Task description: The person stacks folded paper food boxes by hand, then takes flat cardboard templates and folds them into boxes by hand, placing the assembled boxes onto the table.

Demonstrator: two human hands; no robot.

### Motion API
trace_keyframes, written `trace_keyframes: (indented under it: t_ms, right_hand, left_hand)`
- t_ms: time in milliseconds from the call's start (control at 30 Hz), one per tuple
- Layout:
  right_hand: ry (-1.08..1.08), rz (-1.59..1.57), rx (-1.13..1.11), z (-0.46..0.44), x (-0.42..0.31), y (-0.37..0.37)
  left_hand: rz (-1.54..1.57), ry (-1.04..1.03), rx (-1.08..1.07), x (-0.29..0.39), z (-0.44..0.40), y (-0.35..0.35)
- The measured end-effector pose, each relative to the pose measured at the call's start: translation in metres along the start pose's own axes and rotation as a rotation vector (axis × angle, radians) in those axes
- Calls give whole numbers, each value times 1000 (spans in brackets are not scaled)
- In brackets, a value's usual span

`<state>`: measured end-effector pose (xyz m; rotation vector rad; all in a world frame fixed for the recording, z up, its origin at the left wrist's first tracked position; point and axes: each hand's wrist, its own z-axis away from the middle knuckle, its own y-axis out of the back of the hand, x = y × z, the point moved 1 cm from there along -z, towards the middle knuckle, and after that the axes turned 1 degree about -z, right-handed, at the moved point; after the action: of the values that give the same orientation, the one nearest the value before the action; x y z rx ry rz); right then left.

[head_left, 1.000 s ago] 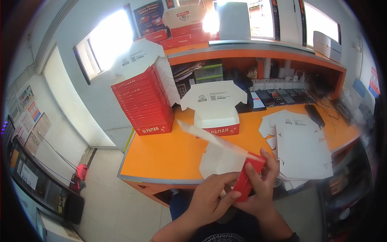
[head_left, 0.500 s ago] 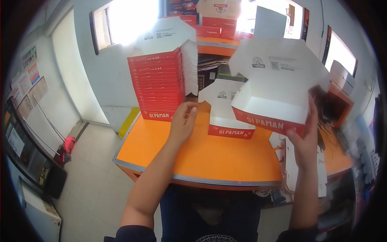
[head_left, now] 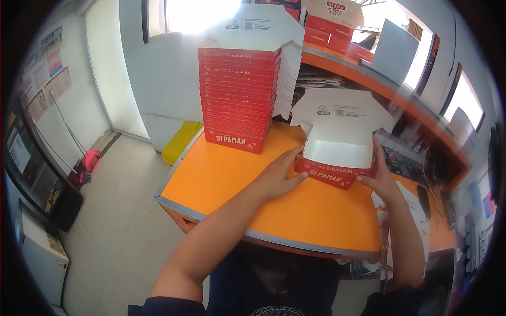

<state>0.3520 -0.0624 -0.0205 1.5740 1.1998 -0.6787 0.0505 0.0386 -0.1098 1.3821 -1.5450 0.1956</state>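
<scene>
Two open cardboard food boxes [head_left: 337,152] sit nested on the orange counter, red outside with "SI PAMAN" lettering and white inside, their lids up at the back. My left hand [head_left: 284,175] grips their left side, thumb near the front corner and fingers partly hidden behind it. On the right side, my right hand [head_left: 382,178] holds them with the thumb on the front corner and the fingers along the wall. A tall stack of the same boxes [head_left: 240,100] rises to the left, nested with lids up.
The orange counter [head_left: 211,179] has a metal-trimmed front edge. Flat white cardboard pieces [head_left: 406,221] lie at its right, near cables and a dark device [head_left: 398,160]. More red boxes [head_left: 329,39] stand on the shelf behind. A yellow object [head_left: 181,142] is beyond the counter's left edge.
My right hand has lowered the raised box into the one on the counter. My left hand has moved from beside the stack to the boxes' left side. The view has shifted.
</scene>
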Motion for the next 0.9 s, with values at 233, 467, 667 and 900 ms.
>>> trace_keyframes:
  t_ms: [233,467,667,900]
  right_hand:
    - [-174,50,-63,11,33,16]
    - [-221,315,-82,6,36,19]
    - [-299,687,35,32,-16,35]
    - [-614,1055,46,123,-68,61]
  left_hand:
    - [182,39,-67,11,-1,-2]
    - [119,-9,-9,11,0,-2]
    - [79,2,27,1,0,-2]
    - [73,1,-23,13,1,-3]
